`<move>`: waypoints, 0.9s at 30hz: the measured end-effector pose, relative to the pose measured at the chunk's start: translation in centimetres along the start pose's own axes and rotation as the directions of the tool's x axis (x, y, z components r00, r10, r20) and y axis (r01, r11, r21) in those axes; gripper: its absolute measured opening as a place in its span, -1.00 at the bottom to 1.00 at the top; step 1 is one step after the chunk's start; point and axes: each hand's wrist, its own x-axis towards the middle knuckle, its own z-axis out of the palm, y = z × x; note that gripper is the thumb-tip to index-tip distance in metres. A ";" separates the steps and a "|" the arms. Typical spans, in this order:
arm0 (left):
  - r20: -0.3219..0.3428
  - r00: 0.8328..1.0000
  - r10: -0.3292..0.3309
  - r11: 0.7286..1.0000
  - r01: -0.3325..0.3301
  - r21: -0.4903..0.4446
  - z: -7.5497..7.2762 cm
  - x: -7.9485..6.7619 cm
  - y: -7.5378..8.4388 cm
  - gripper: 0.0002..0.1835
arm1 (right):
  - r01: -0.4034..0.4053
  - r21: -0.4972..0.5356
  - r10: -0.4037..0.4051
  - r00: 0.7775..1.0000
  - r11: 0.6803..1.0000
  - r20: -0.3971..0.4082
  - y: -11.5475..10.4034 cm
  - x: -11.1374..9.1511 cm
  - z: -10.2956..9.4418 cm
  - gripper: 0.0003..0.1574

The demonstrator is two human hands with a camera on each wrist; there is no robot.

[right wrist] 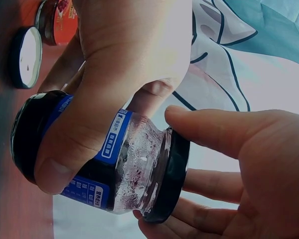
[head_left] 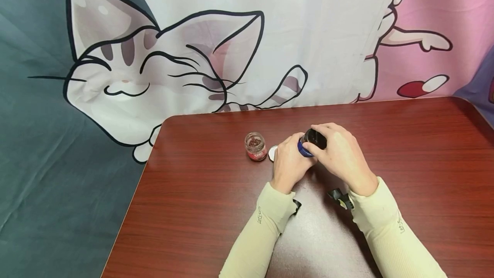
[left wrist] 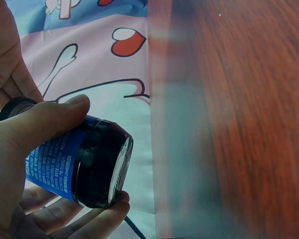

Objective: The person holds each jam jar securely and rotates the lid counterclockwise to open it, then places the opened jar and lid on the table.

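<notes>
A glass jar (right wrist: 134, 167) with a blue label and dark contents is held tilted above the table. My left hand (head_left: 291, 160) grips its body, thumb along the label (left wrist: 60, 164) and fingers under the base. At the other end, my right hand (head_left: 341, 153) holds the black lid (right wrist: 170, 174) by its rim, between the thumb and fingers. The lid sits over the jar's mouth, and clear glass with smears shows just below it. Left of the hands stands an open jar (head_left: 256, 147) with a red label and dark bits inside.
A loose lid (right wrist: 30, 57) with a white inside lies on the table beside the red-labelled jar, partly behind my left hand in the head view. The brown wooden table (head_left: 185, 209) meets a cartoon-printed curtain (head_left: 332, 33) at its far edge.
</notes>
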 end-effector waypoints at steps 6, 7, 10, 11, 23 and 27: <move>0.005 1.000 -0.005 1.000 0.005 0.002 0.0 0.0 0.0 -0.45 | 0.002 -0.005 -0.001 1.000 1.000 0.012 0.1 0.0 0.0 -0.44; 0.007 1.000 -0.005 1.000 0.005 0.001 0.0 0.0 0.0 -0.45 | 0.004 -0.005 -0.004 1.000 1.000 0.013 0.1 0.0 0.0 -0.45; 0.010 1.000 -0.007 1.000 0.007 -0.001 0.0 0.0 0.0 -0.45 | 0.013 -0.004 -0.013 1.000 1.000 0.014 0.1 0.0 0.0 -0.46; 0.010 1.000 -0.007 1.000 0.007 -0.002 0.0 0.0 0.0 -0.45 | 0.016 -0.003 -0.016 1.000 1.000 0.015 0.1 0.0 0.0 -0.47; 0.010 1.000 -0.007 1.000 0.007 -0.009 0.0 0.0 0.0 -0.45 | 0.033 0.008 -0.033 0.999 0.999 0.024 0.3 0.0 0.0 -0.45; 0.011 1.000 -0.010 1.000 0.011 -0.012 0.0 0.0 0.0 -0.46 | 0.037 0.010 -0.037 0.999 0.999 0.031 0.2 0.0 -0.1 -0.45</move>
